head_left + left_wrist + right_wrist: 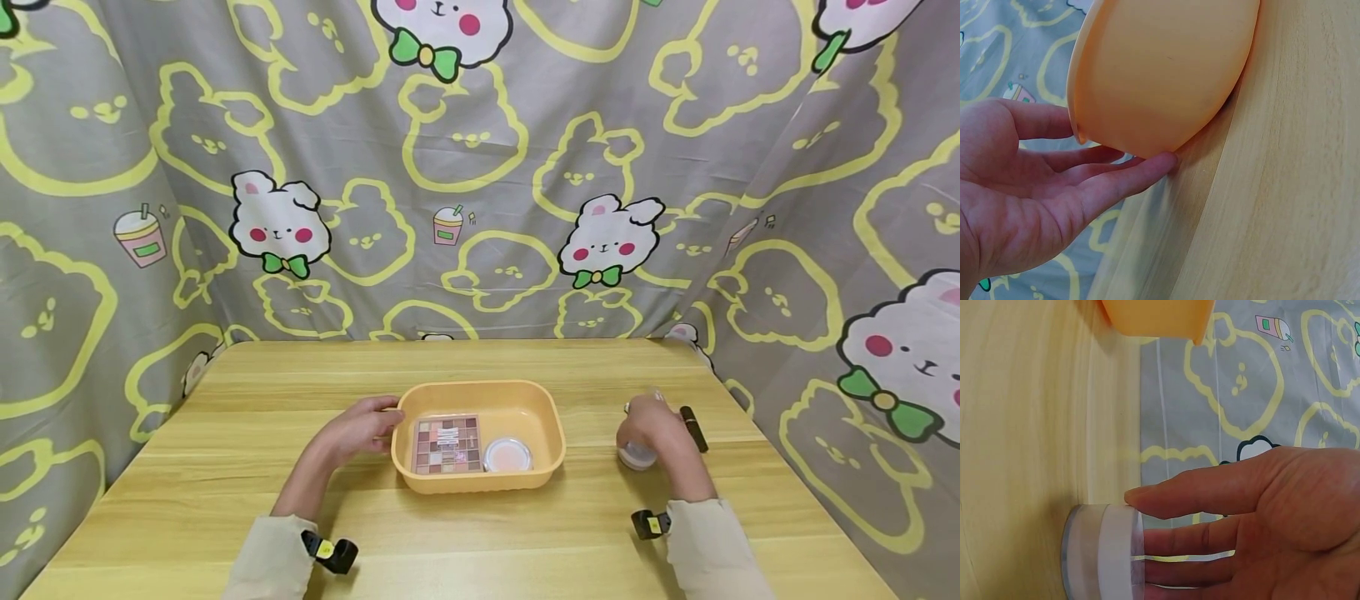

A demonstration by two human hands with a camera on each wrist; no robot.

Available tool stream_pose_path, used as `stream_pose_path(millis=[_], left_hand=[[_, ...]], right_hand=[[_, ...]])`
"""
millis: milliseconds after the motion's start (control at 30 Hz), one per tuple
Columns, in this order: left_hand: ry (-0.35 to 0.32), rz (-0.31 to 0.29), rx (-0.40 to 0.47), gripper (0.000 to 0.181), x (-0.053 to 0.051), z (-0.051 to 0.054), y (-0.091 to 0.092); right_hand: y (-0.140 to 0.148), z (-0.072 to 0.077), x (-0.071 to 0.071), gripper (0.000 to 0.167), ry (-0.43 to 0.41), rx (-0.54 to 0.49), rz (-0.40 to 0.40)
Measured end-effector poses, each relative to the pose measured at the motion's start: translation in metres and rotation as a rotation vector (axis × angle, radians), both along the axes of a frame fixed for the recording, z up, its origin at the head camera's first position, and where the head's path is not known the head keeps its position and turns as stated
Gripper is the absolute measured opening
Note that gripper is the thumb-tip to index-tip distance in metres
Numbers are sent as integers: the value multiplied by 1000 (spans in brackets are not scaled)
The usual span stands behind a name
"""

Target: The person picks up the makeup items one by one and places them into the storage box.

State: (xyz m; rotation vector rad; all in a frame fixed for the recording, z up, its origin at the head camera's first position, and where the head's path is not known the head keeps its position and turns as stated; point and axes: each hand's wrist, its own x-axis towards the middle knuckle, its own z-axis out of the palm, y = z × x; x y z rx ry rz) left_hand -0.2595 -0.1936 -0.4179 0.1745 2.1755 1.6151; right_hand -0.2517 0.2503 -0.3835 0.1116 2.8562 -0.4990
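Observation:
A yellow-orange basket [480, 482] stands on the table, holding a grid-patterned palette [431, 446] and a round compact [507, 456]. My left hand [367, 427] grips its left end. In the left wrist view, the thumb of my left hand [1035, 187] is over the rim of the basket [1166, 62], the fingers against its outer wall. Right of the basket, my right hand [651, 427] holds a round jar [637, 457]. The right wrist view shows the thumb and fingers of my right hand [1285, 519] at the top end of the clear and white jar [1116, 550].
A dark tube [693, 429] lies just right of my right hand, and a small pale item [658, 395] shows behind that hand, partly hidden. The wooden table [480, 542] meets a patterned curtain [510, 167] at its back edge.

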Motion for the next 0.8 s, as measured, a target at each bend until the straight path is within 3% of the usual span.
stream_pose_path(millis=[300,700,800], left_hand=[[2,8,15,50,0,-1,0],[5,3,12,51,-1,-1,0],[6,1,9,51,-1,-1,0]], right_hand=[[-4,0,-2,43,21,25,11],[-5,5,4,61,-29,-3,-26],[-4,5,4,58,-35,-5,-23]])
